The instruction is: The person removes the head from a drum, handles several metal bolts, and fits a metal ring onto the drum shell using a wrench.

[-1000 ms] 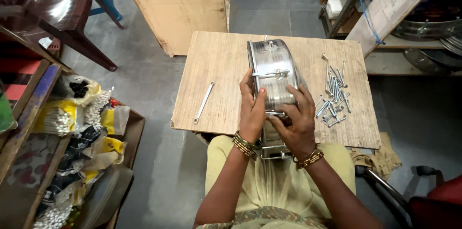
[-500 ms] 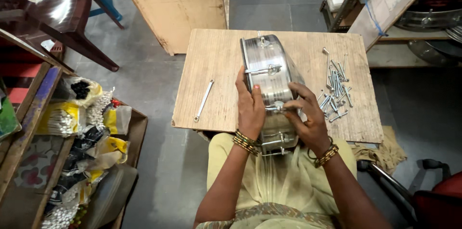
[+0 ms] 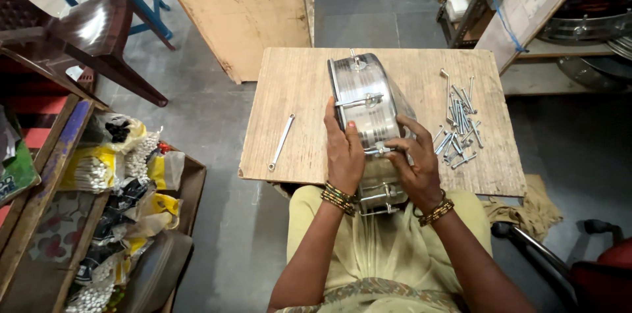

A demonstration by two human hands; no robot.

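A shiny metal drum shell stands on its edge on a small wooden board table, leaning toward my lap. My left hand lies flat against the shell's left side and steadies it. My right hand pinches a small metal lug fitting on the shell's rim with thumb and fingers. A pile of several long metal bolts lies just right of the shell. A slim metal spanner rests on the board to the left.
A dark plastic chair stands at the far left. A box of bagged small parts sits on the floor at left. A plywood sheet leans behind the table. Shelves with metal rims are at right.
The view has shifted slightly. My right hand has moved from the shell's lower side up to the lug at its rim; my left hand stays pressed on the shell.
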